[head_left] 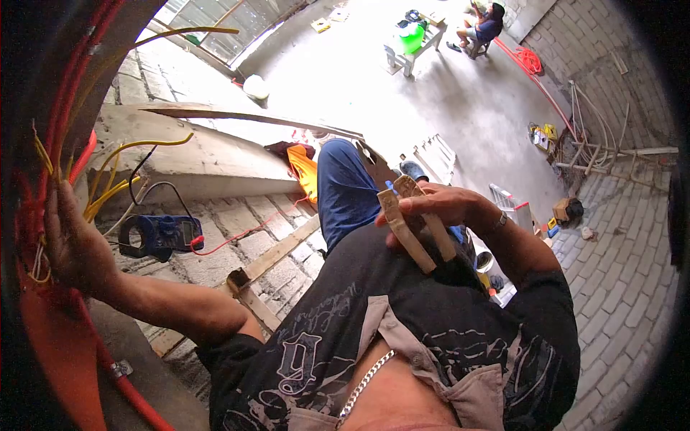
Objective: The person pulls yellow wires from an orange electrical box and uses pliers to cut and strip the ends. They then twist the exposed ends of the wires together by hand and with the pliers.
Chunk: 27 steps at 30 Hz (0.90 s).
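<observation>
My left hand (73, 241) reaches to the red electrical box (54, 337) at the left edge, fingers stretched upward against it among the wires. Yellow wires (108, 190) stick out just beside the fingers. Below them is a blue clamp meter (159, 237) with a black lead and a red lead (241, 237). In front of my belly, my right hand (442, 208) is closed around a pair of tan strips (407, 233) that look like wrapped tool handles. A small blue bit shows near their top; the rest is hidden by the fingers.
Red conduits (133, 391) run along the left wall. Wooden planks (280, 248) lie by the block wall, and an orange cloth (305, 172) is near my knee. Farther off are a bench (420, 54) with a green container (408, 37), a seated person (483, 29) and coiled red tubing (528, 61).
</observation>
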Tool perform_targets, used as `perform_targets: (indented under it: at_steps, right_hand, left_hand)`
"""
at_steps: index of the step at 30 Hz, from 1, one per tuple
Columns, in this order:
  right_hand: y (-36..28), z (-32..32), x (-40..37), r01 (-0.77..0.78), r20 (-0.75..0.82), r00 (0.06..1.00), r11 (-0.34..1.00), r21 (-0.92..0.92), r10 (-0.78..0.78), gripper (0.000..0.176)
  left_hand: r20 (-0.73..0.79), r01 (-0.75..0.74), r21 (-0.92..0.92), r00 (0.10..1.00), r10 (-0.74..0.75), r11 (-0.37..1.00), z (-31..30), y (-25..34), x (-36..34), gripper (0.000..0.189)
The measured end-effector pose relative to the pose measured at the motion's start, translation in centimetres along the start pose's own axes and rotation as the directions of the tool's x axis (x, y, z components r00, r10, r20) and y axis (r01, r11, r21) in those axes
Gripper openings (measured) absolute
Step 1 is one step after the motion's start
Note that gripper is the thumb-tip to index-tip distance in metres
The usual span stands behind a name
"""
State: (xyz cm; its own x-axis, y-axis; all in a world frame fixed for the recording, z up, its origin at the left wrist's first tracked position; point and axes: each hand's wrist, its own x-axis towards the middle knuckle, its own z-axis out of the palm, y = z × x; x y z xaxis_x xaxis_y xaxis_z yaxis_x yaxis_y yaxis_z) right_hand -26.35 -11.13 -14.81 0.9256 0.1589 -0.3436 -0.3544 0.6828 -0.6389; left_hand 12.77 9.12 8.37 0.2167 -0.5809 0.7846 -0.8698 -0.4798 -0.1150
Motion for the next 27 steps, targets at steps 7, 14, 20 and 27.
perform_targets:
  at_steps: [7, 14, 20, 27]
  right_hand:
    - [-1.4, 3.2, 1.5, 0.308, -0.123, 0.933, 0.927, -0.214, -0.338, 0.053]
    - [1.3, 5.3, 1.3, 0.219, -0.071, 0.966, 0.931, -0.292, -0.25, 0.078]
    - [-0.1, 7.3, 1.8, 0.309, -0.333, 0.807, 0.83, -0.463, -0.487, 0.087]
    - [1.8, 6.6, 2.5, 0.345, -0.49, 0.653, 0.803, -0.486, -0.577, 0.086]
  left_hand:
    - [-0.054, 0.123, -0.029, 0.991, -0.124, 0.992, -0.6, 4.5, 0.7, 0.022]
    - [-0.065, 0.058, -0.112, 0.996, -0.066, 0.992, -0.1, 3.5, 0.3, 0.023]
    - [-0.067, 0.108, -0.114, 0.991, -0.116, 0.988, -0.2, 4.3, 0.4, 0.024]
    - [-0.086, 0.084, -0.12, 0.992, -0.094, 0.989, -0.1, 4.3, 0.5, 0.022]
